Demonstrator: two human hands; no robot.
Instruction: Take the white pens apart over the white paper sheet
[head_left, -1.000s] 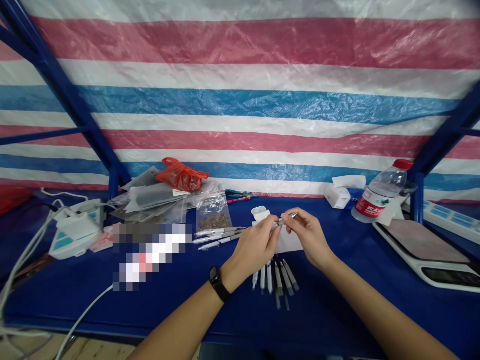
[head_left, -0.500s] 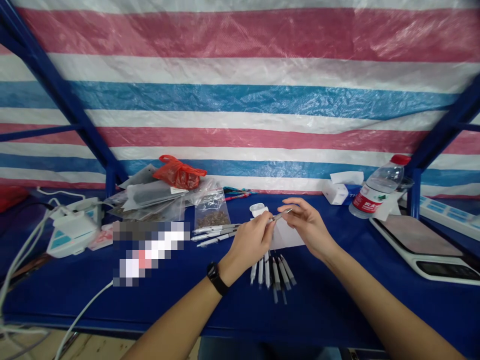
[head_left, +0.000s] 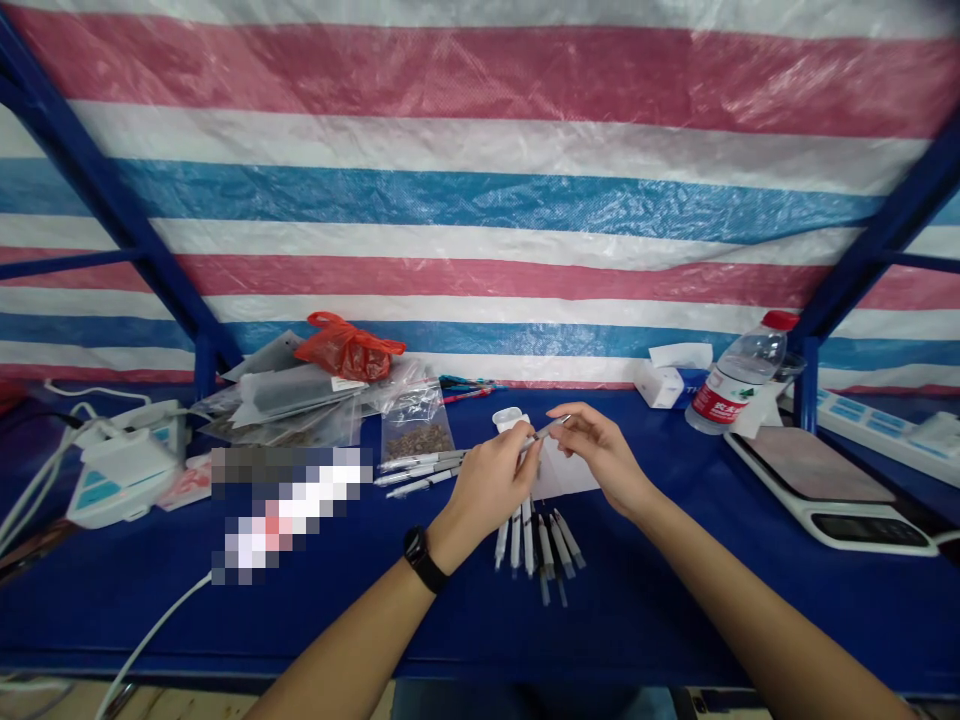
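Note:
My left hand (head_left: 491, 480), with a black band on the wrist, is closed around a slim grey-white pen (head_left: 546, 431) that slants up to the right. At the pen's upper end, the thumb and fingers of my right hand (head_left: 604, 455) pinch it. Below the hands lies a fanned row of white and grey pens (head_left: 529, 540), some with clear tips. A white paper sheet (head_left: 571, 475) is partly hidden beneath my hands. Just behind them sits a small white plastic dish (head_left: 508, 416). More pens (head_left: 421, 463) lie left of my left hand.
Clear bags (head_left: 416, 435) with small brown parts and a red plastic bag (head_left: 351, 348) pile up at back left. A power strip (head_left: 127, 470) with cables is far left. A tissue box (head_left: 667, 385), water bottle (head_left: 742, 375) and scale (head_left: 817, 470) stand right.
My right fingers have closed in on the pen's upper end, where they were more spread before. The whole view has shifted slightly; the row of pens on the table looks the same.

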